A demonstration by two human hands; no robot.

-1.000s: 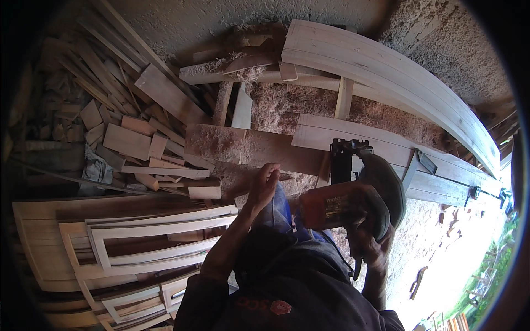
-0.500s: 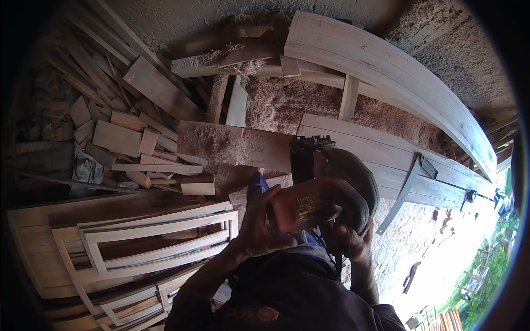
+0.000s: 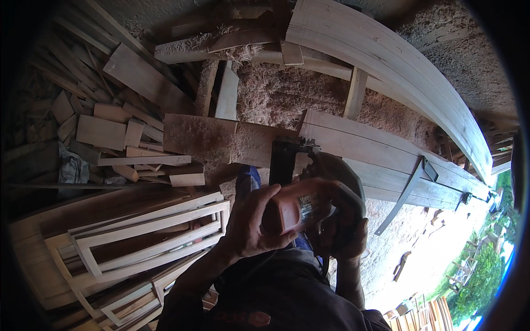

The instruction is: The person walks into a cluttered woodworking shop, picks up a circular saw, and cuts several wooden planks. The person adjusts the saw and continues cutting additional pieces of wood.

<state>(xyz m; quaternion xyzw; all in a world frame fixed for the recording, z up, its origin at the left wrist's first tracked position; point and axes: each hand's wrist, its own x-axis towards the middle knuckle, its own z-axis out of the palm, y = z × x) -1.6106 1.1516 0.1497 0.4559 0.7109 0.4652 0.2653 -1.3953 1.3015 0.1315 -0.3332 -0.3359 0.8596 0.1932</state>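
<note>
I hold a circular saw (image 3: 292, 207) with both hands in front of my body. Its motor housing is reddish-orange, and a dark base plate and rounded blade guard face away from me. My left hand (image 3: 251, 220) is wrapped round the end of the motor housing, thumb below and fingers above. My right hand (image 3: 352, 243) grips the handle side; its fingers are partly hidden by the tool. Beyond the saw lie long pale boards (image 3: 381, 149) with drawn lines. A metal square (image 3: 406, 193) rests across them.
A curved plank (image 3: 386, 55) stretches across the far right. Wood offcuts (image 3: 99, 129) are heaped on the left, with pale wooden frames (image 3: 154, 243) stacked nearer. Shavings (image 3: 287, 91) cover the ground between the supports. A dusty board (image 3: 201, 135) lies just beyond the saw.
The saw has tilted and shifted slightly left in view, with both hands still on it. My right hand has turned with it. The surroundings have shifted slightly left as the view moved.
</note>
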